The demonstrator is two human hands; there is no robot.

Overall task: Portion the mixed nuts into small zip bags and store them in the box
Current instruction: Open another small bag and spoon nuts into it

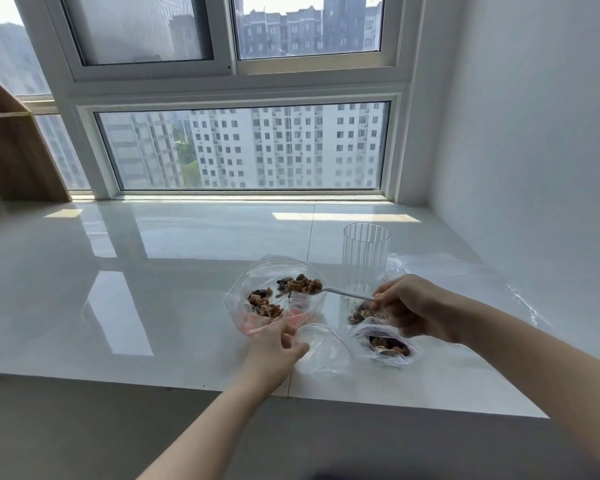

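My left hand (278,344) grips the lower edge of a clear zip bag (257,282) and holds its mouth wide open above the counter. Mixed nuts (265,304) lie inside it. My right hand (407,308) pinches the handle of a white plastic spoon (343,292) whose bowl, heaped with nuts (303,285), sits at the bag's mouth. A small zip bag holding nuts (388,346) lies flat under my right hand. Another pile of nuts (361,314) shows behind my right fingers, partly hidden.
A clear ribbed container (366,251) stands just behind my right hand. An empty clear bag (326,351) lies between my hands, and crumpled clear plastic (465,275) spreads to the right. The glossy white counter (136,289) ends at a front edge; a wooden shelf (14,150) stands far left.
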